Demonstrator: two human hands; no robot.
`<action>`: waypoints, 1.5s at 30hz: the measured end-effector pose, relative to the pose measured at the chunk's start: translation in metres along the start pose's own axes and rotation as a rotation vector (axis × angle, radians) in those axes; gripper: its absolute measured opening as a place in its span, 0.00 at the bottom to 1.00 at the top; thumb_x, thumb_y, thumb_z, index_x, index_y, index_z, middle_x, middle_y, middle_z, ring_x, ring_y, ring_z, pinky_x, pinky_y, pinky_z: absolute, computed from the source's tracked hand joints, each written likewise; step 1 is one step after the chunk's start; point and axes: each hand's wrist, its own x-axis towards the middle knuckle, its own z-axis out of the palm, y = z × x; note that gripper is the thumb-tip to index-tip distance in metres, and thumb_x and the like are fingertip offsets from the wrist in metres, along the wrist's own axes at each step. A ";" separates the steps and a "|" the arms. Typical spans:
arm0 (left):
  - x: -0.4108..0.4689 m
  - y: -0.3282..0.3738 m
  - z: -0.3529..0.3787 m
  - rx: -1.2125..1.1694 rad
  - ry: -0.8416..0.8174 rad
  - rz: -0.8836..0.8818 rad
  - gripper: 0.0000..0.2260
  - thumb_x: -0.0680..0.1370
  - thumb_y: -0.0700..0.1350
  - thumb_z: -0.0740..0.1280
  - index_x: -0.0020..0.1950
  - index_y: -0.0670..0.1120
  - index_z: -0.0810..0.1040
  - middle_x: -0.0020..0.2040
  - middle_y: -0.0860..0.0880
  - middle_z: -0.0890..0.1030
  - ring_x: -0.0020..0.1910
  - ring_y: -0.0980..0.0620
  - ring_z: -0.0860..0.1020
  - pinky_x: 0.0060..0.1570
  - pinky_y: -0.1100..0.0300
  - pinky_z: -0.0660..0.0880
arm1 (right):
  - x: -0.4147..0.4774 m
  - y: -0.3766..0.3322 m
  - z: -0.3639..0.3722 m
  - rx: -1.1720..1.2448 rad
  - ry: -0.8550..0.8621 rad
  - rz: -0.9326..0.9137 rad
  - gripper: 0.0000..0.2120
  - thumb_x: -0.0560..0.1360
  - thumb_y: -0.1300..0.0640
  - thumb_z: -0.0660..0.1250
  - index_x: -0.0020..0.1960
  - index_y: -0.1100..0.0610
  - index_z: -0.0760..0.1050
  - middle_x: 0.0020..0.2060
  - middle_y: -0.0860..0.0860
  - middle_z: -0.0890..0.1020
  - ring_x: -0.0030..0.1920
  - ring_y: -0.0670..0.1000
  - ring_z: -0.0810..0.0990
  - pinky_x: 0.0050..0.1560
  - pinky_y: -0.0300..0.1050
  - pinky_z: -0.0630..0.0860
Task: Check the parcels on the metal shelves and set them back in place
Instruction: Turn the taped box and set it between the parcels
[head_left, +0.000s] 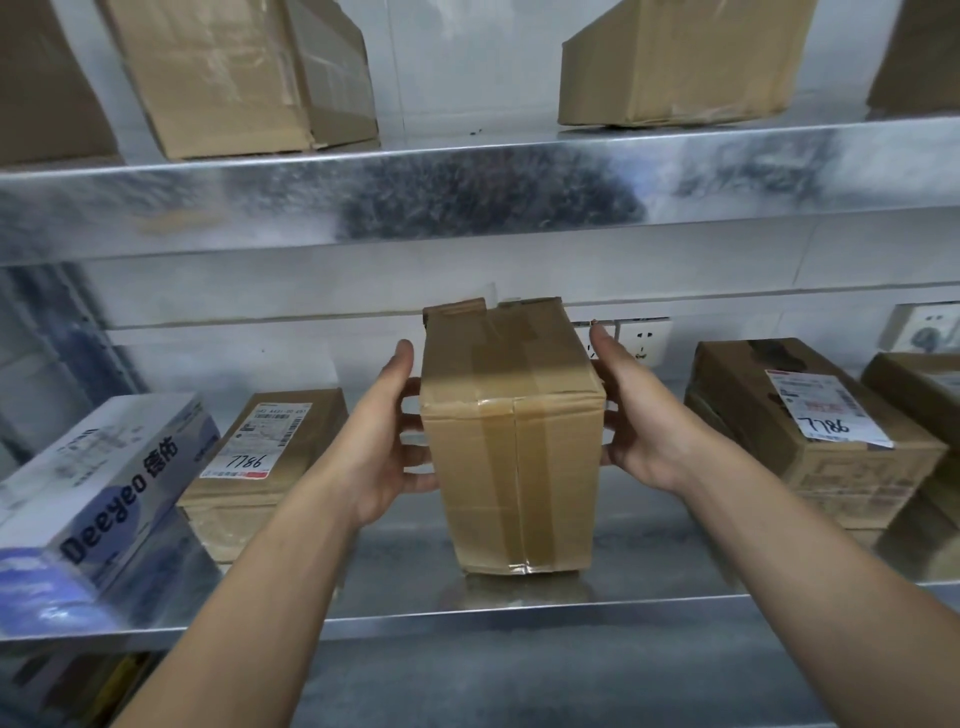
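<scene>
The taped box (511, 457) stands upright near the front of the middle shelf (519, 618), between a labelled parcel on the left (260, 467) and another on the right (810, 415). The left hand (382, 441) and right hand (641, 421) clasp its opposite sides, each about half spread. Their fingers bend against the cardboard and the thumbs point upward.

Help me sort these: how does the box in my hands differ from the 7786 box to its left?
The held box stands on end; the labelled box lies flat. The held box shows only tape; the labelled box bears a white label. The left hand and right hand grip the held box; nothing touches the labelled box. Both are brown cardboard.
</scene>
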 end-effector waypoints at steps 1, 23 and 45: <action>-0.002 0.001 0.002 0.025 0.004 -0.007 0.31 0.77 0.73 0.57 0.63 0.51 0.82 0.53 0.46 0.85 0.52 0.43 0.82 0.54 0.43 0.79 | 0.000 0.000 0.002 -0.018 -0.006 0.001 0.31 0.74 0.29 0.62 0.68 0.47 0.77 0.52 0.50 0.82 0.59 0.54 0.78 0.55 0.61 0.79; 0.000 -0.006 0.010 0.132 0.010 -0.029 0.11 0.80 0.52 0.65 0.54 0.45 0.78 0.36 0.47 0.80 0.39 0.47 0.78 0.48 0.47 0.76 | 0.009 0.010 0.013 -0.124 -0.005 -0.006 0.11 0.78 0.49 0.69 0.56 0.54 0.78 0.37 0.50 0.81 0.41 0.51 0.80 0.44 0.51 0.77; -0.011 -0.006 0.012 0.082 -0.008 0.077 0.14 0.79 0.52 0.67 0.62 0.48 0.77 0.45 0.47 0.83 0.44 0.47 0.81 0.46 0.49 0.77 | -0.008 0.007 0.006 -0.071 -0.022 -0.061 0.15 0.78 0.47 0.70 0.60 0.53 0.76 0.45 0.51 0.83 0.49 0.52 0.81 0.44 0.51 0.76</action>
